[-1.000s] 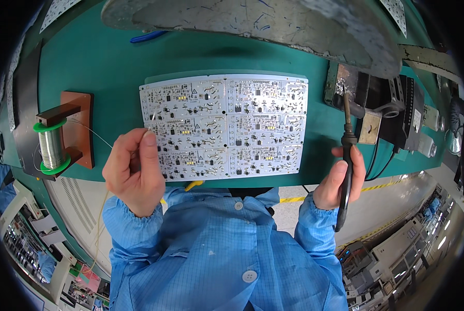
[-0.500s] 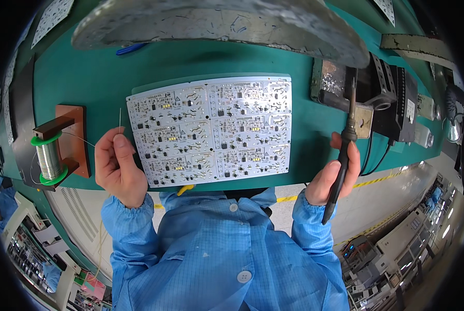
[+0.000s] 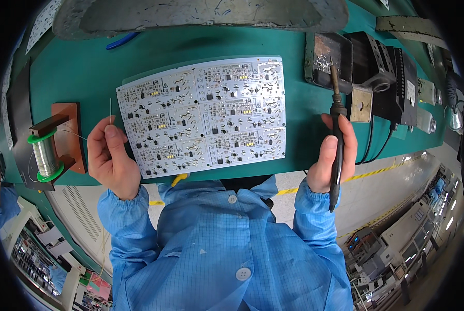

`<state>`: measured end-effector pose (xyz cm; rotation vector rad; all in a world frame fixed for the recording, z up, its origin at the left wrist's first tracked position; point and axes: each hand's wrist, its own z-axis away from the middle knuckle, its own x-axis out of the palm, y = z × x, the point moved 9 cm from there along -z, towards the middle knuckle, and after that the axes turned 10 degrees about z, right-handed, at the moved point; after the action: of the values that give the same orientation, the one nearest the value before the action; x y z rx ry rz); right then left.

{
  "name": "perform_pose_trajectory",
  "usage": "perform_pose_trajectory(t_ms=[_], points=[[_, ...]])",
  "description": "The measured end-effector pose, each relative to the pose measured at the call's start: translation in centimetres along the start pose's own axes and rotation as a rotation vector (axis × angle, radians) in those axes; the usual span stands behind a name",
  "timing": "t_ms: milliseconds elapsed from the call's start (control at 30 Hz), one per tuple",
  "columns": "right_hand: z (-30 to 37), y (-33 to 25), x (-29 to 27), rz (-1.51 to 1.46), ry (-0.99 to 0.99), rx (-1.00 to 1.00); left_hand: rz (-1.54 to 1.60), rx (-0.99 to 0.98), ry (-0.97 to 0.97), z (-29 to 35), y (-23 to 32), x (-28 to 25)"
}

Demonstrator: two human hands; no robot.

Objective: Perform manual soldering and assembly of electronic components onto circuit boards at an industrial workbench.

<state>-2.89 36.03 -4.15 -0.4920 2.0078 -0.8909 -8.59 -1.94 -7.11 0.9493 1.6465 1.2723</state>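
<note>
A white circuit board panel (image 3: 201, 119) with several repeated sections of small parts lies on the green mat between my hands. To its left, my left hand (image 3: 114, 155) pinches a thin solder wire (image 3: 110, 108) whose end points upward. The wire trails back to a solder spool (image 3: 47, 156) with green flanges on a brown stand. On the right, my right hand (image 3: 335, 155) is wrapped round the dark handle of a soldering iron (image 3: 337, 145). Its tip points away from me, over the edge of a metal tray (image 3: 322, 67) with solder bits. Neither the wire nor the iron touches the panel.
A dark iron holder (image 3: 380, 72), a black box (image 3: 404, 85) and small glass bottles (image 3: 425, 120) stand at the right. Overhead, a large grey metal shade (image 3: 201, 15) spans the far side. A blue-handled tool (image 3: 122, 40) lies beneath it. Something yellow (image 3: 179, 179) shows at the near edge.
The soldering iron has tilted, its tip shifting left over the tray. Both hands stay closed on what they hold. The whole view has shifted slightly, with the panel appearing higher and further left.
</note>
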Motion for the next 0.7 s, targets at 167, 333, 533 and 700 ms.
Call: perform_pose_trajectory(t_ms=[167, 333, 533, 700], points=[[0.5, 0.4, -0.9, 0.007, 0.012, 0.088, 0.028, 0.015, -0.017, 0.0, 0.0, 0.3], [0.8, 0.6, -2.4, 0.009, 0.056, 0.092, 0.048, 0.002, -0.026, 0.0, 0.0, 0.3], [0.3, 1.7, -5.7, -0.111, 0.223, 0.133, 0.094, 0.004, -0.046, -0.1, 0.0, 0.9], [-0.5, 3.9, -10.4, -0.341, 0.553, 0.264, 0.022, -0.002, -0.066, 0.1, -0.3, 0.0]])
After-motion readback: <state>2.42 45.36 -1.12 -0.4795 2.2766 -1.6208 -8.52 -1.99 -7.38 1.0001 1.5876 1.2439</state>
